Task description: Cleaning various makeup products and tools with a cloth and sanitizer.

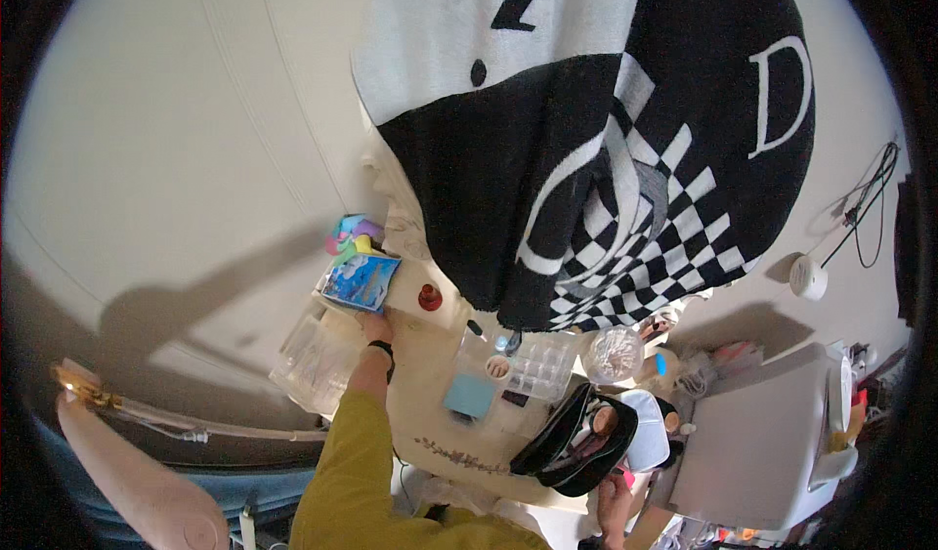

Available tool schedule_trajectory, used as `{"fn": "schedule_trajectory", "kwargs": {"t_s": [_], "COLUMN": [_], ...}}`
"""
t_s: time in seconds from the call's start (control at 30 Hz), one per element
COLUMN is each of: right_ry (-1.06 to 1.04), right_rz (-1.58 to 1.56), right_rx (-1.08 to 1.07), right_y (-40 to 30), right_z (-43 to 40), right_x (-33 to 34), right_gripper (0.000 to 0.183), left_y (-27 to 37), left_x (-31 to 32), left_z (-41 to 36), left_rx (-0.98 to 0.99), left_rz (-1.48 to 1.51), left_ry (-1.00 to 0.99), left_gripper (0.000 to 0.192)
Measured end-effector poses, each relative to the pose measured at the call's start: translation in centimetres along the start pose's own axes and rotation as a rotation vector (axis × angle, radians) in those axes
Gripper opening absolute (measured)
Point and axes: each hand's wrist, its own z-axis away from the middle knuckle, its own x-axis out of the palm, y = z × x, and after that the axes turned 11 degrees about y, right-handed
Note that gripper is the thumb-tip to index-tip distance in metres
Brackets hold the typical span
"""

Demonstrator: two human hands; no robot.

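My left hand (pixel 377 326) reaches across the table to the near edge of a blue picture-covered book or box (pixel 360 281). Its fingers are small and partly hidden, so I cannot tell whether they grip it. At the lower right, my right hand (pixel 614 504) hangs by the table edge, beside a small pink object (pixel 627 476); whether it holds this is unclear. Just above that hand lies an unzipped black pouch (pixel 538 462) with cosmetic-like items inside. Behind the blue picture stands a cluster of pastel-coloured pieces (pixel 355 233).
A black-and-white towel (pixel 476 206) hangs over the table's far side. On the tabletop (pixel 418 396) are a red bottle (pixel 430 298), a clear compartment organizer (pixel 546 363), a light-blue square (pixel 469 395) and a round clear container (pixel 614 354). A clear plastic bin (pixel 311 359) sits left, a white cabinet (pixel 755 440) right.
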Motion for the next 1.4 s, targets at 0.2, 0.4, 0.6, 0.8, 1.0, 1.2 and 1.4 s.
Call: {"fn": "schedule_trajectory", "kwargs": {"t_s": [0.2,0.4,0.6,0.8,1.0,1.2,1.4], "right_ry": [-0.078,-0.006,-0.082,-0.064,-0.122,-0.006,-0.092], "right_rz": [0.073,0.077,0.045,0.175,0.105,0.152,0.17], "right_rx": [-0.204,-0.316,-0.269,-0.176,-0.245,-0.203,-0.197], "right_y": [2.3,2.1,2.3,2.3,1.3,2.3,1.8], "right_z": [-1.6,-2.0,-2.2,-1.4,-1.7,-1.0,-1.1], "right_x": [1.3,1.5,1.4,0.6,1.3,1.3,0.8], "right_gripper": [0.023,0.023,0.022,0.021,0.02,0.019,0.023], "left_y": [-7.5,1.1,-2.5,-1.2,-8.8,-2.9,-6.2], "left_x": [-0.4,-2.2,-2.1,-1.6,-0.6,1.6,-0.3], "left_z": [-1.2,-0.4,-1.1,-1.5,-2.4,-2.0,-1.7], "left_rx": [0.07,-0.026,0.056,-0.023,-0.105,-0.117,-0.035], "left_rz": [-0.281,-0.217,-0.096,0.079,0.286,0.329,0.093], "left_ry": [-0.16,-0.33,-0.131,-0.139,0.061,-0.024,-0.011], "left_gripper": [0.028,0.025,0.025,0.023,0.03,0.038,0.037]}}
